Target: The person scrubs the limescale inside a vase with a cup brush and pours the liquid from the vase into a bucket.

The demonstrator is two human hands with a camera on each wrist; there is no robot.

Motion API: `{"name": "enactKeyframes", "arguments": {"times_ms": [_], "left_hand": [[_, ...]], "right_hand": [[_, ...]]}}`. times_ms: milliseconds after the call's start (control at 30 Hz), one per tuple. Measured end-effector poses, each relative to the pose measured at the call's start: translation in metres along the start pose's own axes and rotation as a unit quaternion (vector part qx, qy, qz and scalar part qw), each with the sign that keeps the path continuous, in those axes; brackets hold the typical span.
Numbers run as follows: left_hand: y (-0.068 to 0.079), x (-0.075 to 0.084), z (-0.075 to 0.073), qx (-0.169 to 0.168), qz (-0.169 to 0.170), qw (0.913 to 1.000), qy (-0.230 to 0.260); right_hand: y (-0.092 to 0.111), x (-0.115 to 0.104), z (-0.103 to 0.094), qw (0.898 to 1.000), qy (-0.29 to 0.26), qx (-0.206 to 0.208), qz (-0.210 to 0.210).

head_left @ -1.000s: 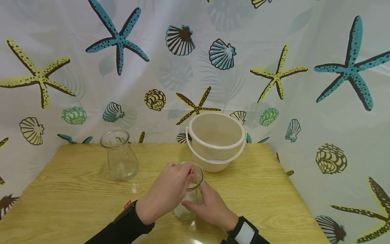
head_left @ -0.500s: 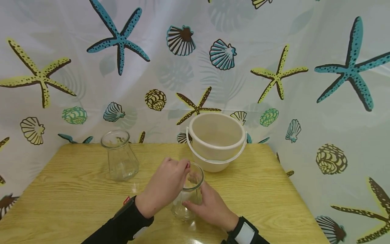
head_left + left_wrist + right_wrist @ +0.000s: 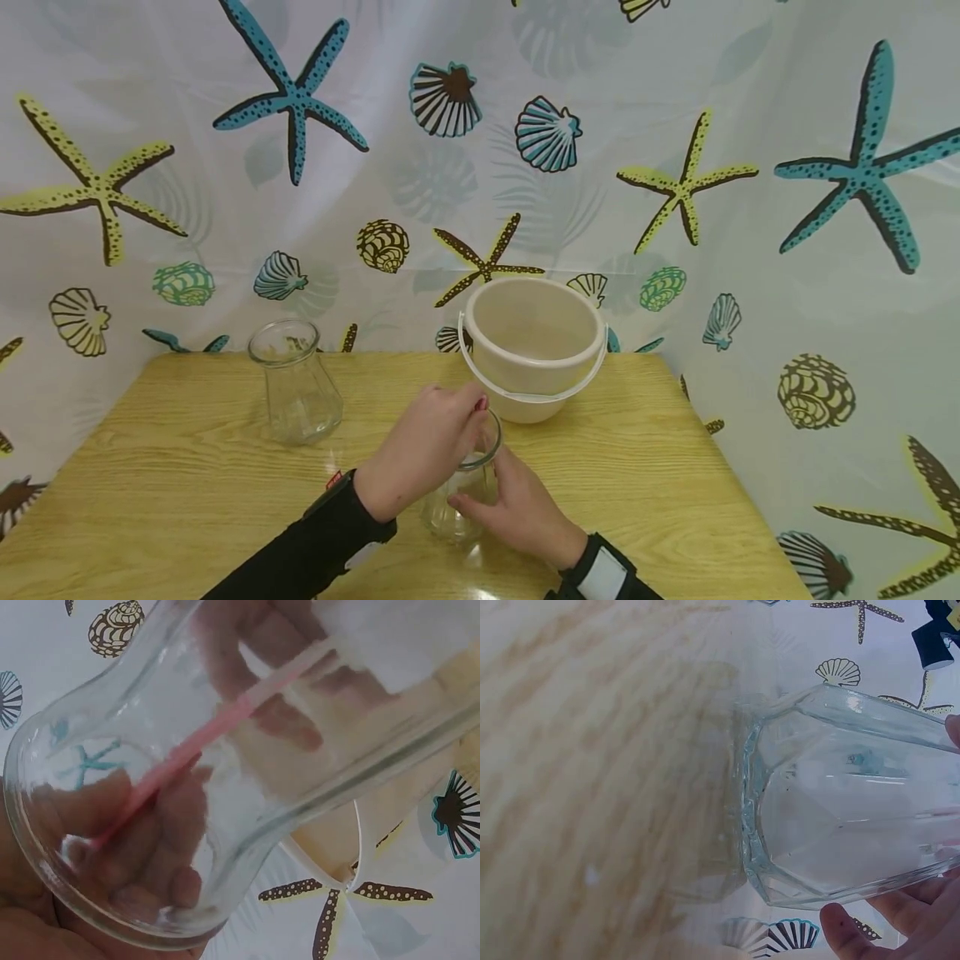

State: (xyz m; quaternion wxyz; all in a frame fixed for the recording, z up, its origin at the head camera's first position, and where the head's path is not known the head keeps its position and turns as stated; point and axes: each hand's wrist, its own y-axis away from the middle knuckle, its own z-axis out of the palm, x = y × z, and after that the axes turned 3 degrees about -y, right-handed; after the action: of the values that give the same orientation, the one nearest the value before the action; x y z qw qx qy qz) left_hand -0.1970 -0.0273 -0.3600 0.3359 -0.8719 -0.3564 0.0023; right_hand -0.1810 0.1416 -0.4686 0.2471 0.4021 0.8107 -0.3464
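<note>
In the head view, my left hand (image 3: 423, 446) reaches over the mouth of a clear glass vase (image 3: 444, 515). Its fingers pinch the pink handle (image 3: 202, 739) of what looks like a sponge brush, seen through the glass in the left wrist view. The white head (image 3: 401, 649) of that brush is down inside the vase. My right hand (image 3: 525, 510) grips the vase from the right, thumb in front and fingers behind. In the right wrist view, the faceted base of the vase is right at the wooden tabletop (image 3: 592, 780).
A second clear glass vase (image 3: 302, 408) stands upright at the back left. Behind my hands, a cream bucket (image 3: 517, 382) has its white handle (image 3: 536, 398) hanging down in front. A curtain (image 3: 465, 192) printed with starfish and shells lines the back and sides of the table.
My left hand shifted a little left, then came back to the right, still pinching the brush handle. The vase base edged slightly left; my right hand kept its place.
</note>
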Motion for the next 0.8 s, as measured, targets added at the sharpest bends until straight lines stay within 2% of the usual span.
{"name": "enactKeyframes", "arguments": {"times_ms": [367, 800], "left_hand": [[0.002, 0.009, 0.000, -0.023, -0.009, 0.9995, 0.018], [0.010, 0.009, -0.005, -0.024, -0.022, 0.9976, 0.061]], "right_hand": [[0.001, 0.001, 0.001, 1.000, 0.002, -0.004, -0.007], [-0.001, -0.002, -0.001, 1.000, -0.010, -0.015, 0.002]]}}
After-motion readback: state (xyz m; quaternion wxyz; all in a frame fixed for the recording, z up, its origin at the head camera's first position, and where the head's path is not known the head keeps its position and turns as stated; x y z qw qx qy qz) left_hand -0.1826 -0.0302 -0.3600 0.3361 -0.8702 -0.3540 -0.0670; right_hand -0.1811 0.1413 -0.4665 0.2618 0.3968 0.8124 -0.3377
